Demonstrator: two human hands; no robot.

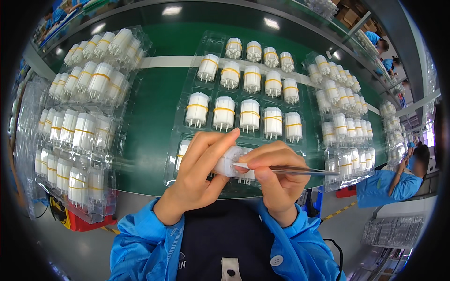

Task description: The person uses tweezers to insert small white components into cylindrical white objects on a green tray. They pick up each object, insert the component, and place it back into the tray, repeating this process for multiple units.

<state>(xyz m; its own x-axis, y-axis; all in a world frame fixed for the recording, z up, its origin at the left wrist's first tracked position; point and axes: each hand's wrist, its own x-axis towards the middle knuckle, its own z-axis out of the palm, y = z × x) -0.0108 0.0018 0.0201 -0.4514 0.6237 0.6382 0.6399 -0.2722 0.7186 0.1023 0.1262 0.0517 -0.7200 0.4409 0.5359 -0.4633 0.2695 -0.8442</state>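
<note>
My left hand (199, 175) grips a small white cylindrical plastic part (228, 161) close to my chest. My right hand (276, 175) holds metal tweezers (300, 170), their tips at the white part and their long end pointing right. Just beyond my hands lies a clear plastic tray (176, 140) with rows of white cylindrical parts, each ringed by a yellow band (224, 112). Part of the tray's nearest row is hidden behind my hands.
The tray rests on a green table (154, 107). Stacked clear trays of the same white parts stand at the left (77, 126) and right (347, 122). A person in blue (393, 185) sits at the right. Grey floor lies below.
</note>
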